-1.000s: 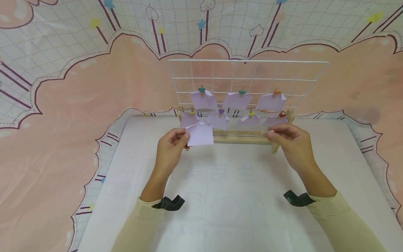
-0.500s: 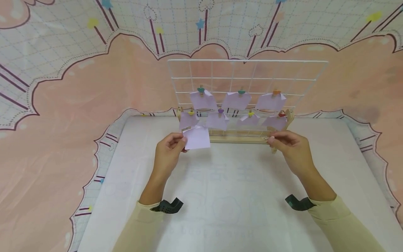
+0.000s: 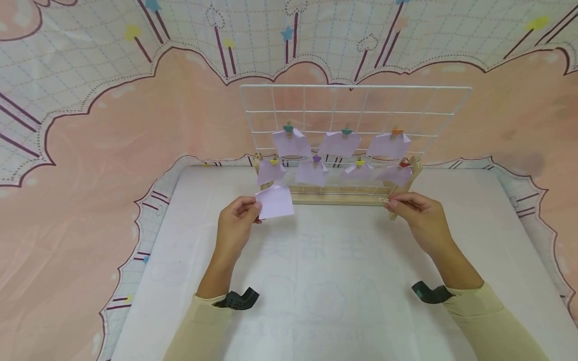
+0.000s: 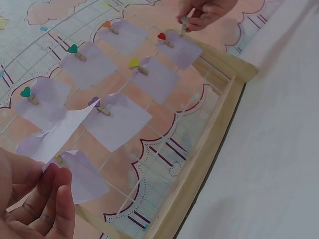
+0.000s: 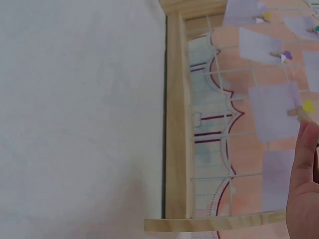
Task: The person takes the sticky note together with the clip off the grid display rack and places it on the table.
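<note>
Between its thumb and fingers, my left hand [image 3: 234, 228] pinches a lilac square of paper [image 3: 276, 202] by its left edge. The sheet is raised in front of the lower left of a white wire grid [image 3: 356, 111], and the left wrist view shows it nearly edge-on. At the grid's lower right, my right hand [image 3: 421, 216] pinches a small wooden clothespin [image 4: 183, 26] with a pale end. Several lilac papers [image 3: 339, 145] hang on the grid in two rows. Small clothespins with coloured hearts, such as a red heart [image 4: 161, 36], hold them there.
A wooden base [image 3: 338, 199] carries the grid on the white tabletop [image 3: 307, 281]. Its side foot [image 5: 214, 224] sticks out at the right end. Behind hangs a peach and white patterned cloth [image 3: 135, 130]. Black straps [image 3: 239, 299] sit at both wrists.
My left hand has drawn the paper down and left, away from the hanging papers. The right hand has sunk slightly, still pinching the clothespin. The hanging papers stay as they were.
</note>
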Available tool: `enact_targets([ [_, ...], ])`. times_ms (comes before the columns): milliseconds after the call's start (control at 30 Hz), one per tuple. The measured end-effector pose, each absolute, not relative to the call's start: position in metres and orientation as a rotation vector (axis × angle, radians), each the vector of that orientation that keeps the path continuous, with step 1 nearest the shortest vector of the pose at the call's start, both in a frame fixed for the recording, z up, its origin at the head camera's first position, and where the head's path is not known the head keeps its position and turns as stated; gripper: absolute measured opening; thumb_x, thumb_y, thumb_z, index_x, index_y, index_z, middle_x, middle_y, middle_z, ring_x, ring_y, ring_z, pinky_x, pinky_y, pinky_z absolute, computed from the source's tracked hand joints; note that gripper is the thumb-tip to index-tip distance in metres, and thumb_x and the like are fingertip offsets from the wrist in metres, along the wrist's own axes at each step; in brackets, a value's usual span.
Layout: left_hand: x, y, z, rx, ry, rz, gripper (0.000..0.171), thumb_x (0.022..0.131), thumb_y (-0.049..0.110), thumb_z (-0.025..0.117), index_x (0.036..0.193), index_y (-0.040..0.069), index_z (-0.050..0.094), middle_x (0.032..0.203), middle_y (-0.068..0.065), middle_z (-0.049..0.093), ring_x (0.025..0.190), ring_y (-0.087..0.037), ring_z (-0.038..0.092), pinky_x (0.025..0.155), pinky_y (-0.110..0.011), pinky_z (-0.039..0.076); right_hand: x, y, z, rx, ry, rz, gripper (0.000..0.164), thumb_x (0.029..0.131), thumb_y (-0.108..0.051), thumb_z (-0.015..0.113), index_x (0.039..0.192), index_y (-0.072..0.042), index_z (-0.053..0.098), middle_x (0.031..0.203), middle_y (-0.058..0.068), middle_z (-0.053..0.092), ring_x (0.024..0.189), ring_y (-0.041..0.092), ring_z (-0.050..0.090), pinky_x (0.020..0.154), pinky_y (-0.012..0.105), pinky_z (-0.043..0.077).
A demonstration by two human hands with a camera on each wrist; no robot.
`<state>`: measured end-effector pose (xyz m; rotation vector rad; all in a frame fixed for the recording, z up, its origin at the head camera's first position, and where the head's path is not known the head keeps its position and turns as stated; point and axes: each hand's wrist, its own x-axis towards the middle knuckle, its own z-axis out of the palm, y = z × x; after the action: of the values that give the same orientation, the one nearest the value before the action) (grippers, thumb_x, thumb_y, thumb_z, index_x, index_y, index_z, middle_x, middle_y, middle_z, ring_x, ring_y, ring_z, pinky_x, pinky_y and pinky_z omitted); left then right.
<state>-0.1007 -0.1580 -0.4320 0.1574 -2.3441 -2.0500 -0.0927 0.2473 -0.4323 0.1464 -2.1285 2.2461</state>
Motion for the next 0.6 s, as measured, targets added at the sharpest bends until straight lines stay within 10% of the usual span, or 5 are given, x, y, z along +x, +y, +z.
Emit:
enact_targets([
  [600,-0.096,-0.168,-0.453,0.280,-2.324,-2.095,0.021,0.099,0.012,0.067,0.113,-0.003,0.066,0.095,-0.006,0.070,0.078,-0.017,0.068,0.071,-0.022,0.060,-0.088,0.257,-0.451,0.067,-2.279,2.204,0.027,0.097,-0.007,0.069,0.118,0.010,0.066,0.107,-0.006,0.073,0.096,0.006,0.072,0.087,0.015,0.057],
])
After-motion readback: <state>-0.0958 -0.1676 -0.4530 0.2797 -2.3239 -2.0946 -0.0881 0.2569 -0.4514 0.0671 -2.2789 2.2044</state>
